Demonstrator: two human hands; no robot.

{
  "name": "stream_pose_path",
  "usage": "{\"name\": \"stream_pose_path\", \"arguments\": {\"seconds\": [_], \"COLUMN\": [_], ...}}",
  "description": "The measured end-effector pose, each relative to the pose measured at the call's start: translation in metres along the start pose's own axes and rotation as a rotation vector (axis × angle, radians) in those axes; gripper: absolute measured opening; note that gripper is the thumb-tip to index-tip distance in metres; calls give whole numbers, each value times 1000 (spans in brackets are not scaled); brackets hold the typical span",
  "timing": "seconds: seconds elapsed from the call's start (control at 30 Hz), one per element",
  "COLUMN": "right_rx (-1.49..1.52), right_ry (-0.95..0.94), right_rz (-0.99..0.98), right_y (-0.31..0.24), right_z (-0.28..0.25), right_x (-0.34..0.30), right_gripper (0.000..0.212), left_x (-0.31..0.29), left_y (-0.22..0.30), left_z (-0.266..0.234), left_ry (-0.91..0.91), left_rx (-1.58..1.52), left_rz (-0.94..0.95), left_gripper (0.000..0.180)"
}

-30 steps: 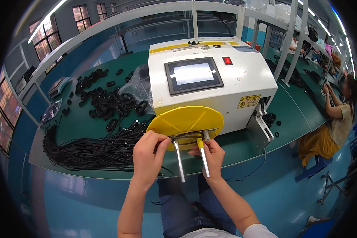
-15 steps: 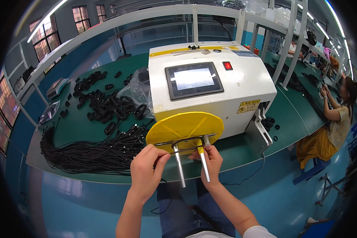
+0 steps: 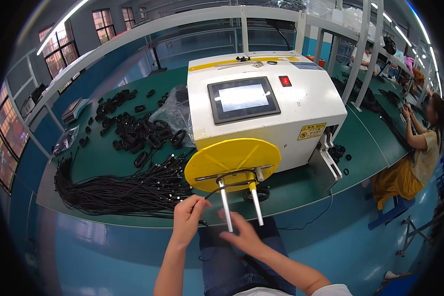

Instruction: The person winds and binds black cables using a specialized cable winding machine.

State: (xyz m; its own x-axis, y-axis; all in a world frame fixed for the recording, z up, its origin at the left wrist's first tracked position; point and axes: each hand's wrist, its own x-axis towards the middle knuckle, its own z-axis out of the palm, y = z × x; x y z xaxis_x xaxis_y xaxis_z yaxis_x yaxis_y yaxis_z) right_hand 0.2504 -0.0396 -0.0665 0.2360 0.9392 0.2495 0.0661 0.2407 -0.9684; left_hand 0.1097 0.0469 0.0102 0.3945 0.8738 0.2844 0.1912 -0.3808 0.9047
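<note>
A black cable (image 3: 213, 192) runs from the closed fingers of my left hand (image 3: 186, 220) to the two metal posts on a yellow disc (image 3: 232, 154), looping around them near the disc. My right hand (image 3: 245, 239), slightly blurred, is below the posts with fingers apart and nothing in it. The disc stands on the front of a white machine (image 3: 291, 116) with a lit screen (image 3: 242, 98) and a red switch (image 3: 284, 81). One post (image 3: 225, 209) passes close to my right fingertips; whether they touch it I cannot tell.
Left of the machine, a large bundle of black cables (image 3: 118, 195) lies on the green table (image 3: 301, 190). Behind it are several small coiled cables (image 3: 133, 130) and a clear plastic bag (image 3: 175, 111). A metal bracket (image 3: 325, 167) projects at right. A co-worker (image 3: 422, 143) sits farther right.
My right hand has let go near the right post and moved down and left. My left hand has moved slightly down, still pinching the cable. A small coil behind the right post now shows.
</note>
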Motion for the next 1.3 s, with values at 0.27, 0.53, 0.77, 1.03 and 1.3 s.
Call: {"name": "stream_pose_path", "arguments": {"seconds": [0.27, 0.53, 0.77, 1.03, 1.3], "right_rx": [312, 340, 909, 1584, 735], "right_ry": [-535, -341, -165, -47, -329], "right_rz": [513, 512, 406, 325, 239], "right_y": [24, 13, -11, -96, -138], "right_z": [-15, -63, -104, -116, -60], "right_x": [-25, -31, -18, 16, -2], "right_gripper": [18, 17, 21, 31, 40], "left_x": [-10, -10, -7, 5, 2], "left_y": [-7, -10, -20, -9, -4], "left_z": [5, 16, 30, 55, 38], "left_ry": [-81, -70, -172, -155, -149], "left_rx": [-422, -434, -352, -583, -542], "left_rz": [-220, -193, -137, -197, -230], "left_gripper": [22, 21, 20, 21, 21]}}
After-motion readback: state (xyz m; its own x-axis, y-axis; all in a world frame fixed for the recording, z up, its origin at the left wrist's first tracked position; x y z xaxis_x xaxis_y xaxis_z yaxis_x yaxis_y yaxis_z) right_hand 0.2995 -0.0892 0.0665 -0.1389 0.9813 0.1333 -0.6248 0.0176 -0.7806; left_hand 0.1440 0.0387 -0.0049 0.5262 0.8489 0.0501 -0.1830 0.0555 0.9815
